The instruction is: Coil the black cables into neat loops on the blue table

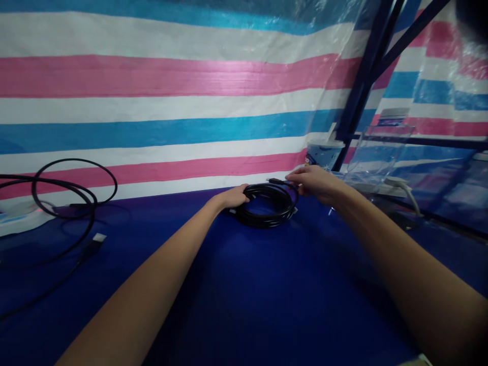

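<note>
A black cable wound into a coil (pixel 267 211) lies on the blue cloth-covered table (pixel 267 295) near its far edge. My left hand (pixel 233 196) grips the coil's left side. My right hand (pixel 314 182) pinches the cable's loose end with its plug at the coil's upper right. Both arms reach far forward across the table.
A second black cable (pixel 72 195) lies in loose loops at the far left, its plug (pixel 99 237) on the cloth. A striped pink, white and blue tarp (pixel 171 101) forms the back wall. A cup (pixel 324 151), clear plastic bag (pixel 381 152), white cable (pixel 406 190) and dark blue frame (pixel 366 71) stand at right.
</note>
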`<state>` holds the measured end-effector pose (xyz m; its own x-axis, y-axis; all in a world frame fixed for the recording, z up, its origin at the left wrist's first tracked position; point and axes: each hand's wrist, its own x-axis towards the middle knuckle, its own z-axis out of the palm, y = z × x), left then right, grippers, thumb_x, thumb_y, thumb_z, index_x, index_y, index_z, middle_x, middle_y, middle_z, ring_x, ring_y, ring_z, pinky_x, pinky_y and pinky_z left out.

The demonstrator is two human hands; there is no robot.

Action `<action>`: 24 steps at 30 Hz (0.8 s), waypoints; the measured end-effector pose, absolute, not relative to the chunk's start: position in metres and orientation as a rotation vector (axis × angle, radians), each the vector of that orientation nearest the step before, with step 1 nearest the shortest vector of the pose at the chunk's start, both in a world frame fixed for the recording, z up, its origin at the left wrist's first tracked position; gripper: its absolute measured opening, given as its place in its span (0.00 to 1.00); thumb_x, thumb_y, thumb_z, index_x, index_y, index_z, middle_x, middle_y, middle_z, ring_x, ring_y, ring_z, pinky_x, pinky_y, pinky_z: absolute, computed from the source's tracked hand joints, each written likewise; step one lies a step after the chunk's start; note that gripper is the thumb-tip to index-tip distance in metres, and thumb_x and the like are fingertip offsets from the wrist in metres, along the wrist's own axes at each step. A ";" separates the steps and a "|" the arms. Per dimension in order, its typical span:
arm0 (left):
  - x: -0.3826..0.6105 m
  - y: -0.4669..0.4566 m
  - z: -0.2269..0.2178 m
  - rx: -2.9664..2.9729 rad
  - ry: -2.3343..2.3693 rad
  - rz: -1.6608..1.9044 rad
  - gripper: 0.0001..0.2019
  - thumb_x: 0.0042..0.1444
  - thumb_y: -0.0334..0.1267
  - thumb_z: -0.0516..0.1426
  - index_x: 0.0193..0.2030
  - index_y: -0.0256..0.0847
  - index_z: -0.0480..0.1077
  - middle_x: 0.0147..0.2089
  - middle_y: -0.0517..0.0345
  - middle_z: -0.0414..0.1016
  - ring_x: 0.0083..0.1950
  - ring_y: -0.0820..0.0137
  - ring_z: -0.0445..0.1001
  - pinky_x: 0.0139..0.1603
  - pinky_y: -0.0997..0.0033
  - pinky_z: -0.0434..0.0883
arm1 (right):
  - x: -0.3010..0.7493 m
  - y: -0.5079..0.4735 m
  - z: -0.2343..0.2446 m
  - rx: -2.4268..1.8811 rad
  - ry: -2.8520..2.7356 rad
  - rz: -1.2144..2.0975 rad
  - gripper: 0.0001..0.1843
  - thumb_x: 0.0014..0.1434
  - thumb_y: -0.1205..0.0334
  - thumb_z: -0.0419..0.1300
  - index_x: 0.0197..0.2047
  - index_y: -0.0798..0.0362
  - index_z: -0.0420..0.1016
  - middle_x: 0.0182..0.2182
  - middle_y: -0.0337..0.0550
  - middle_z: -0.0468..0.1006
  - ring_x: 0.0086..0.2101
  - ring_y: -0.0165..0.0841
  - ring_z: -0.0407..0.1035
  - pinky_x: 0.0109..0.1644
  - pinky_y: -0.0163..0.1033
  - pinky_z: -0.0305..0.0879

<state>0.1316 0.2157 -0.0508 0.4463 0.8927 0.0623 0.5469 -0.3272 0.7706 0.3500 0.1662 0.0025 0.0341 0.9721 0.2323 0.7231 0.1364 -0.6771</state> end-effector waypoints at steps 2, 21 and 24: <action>0.131 0.216 -0.051 1.982 1.199 0.682 0.26 0.39 0.31 0.56 0.50 0.39 0.69 0.37 0.50 0.72 0.41 0.60 0.69 0.39 0.67 0.65 | 0.346 0.169 -0.001 -1.620 -1.771 0.472 0.04 0.55 0.67 0.57 0.30 0.57 0.71 0.25 0.47 0.74 0.21 0.29 0.65 0.23 0.35 0.61; 0.136 0.207 -0.032 1.974 1.239 0.861 0.22 0.46 0.38 0.58 0.49 0.36 0.69 0.48 0.43 0.72 0.53 0.54 0.67 0.50 0.64 0.63 | 0.338 0.184 -0.024 -1.617 -2.008 -0.093 0.12 0.53 0.69 0.53 0.38 0.59 0.77 0.36 0.52 0.79 0.38 0.40 0.71 0.40 0.39 0.60; 0.134 0.210 -0.033 1.998 1.253 0.883 0.21 0.45 0.38 0.58 0.48 0.36 0.69 0.46 0.43 0.73 0.52 0.53 0.67 0.49 0.63 0.63 | 0.338 0.186 -0.027 -1.630 -2.035 -0.088 0.12 0.54 0.68 0.53 0.37 0.58 0.77 0.36 0.52 0.79 0.38 0.40 0.71 0.40 0.39 0.60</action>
<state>0.1337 0.2104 -0.0334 0.3288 0.9200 0.2134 0.5105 -0.3632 0.7794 0.3381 0.1862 -0.0267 -0.1345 0.8901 0.4354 0.9244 0.2710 -0.2685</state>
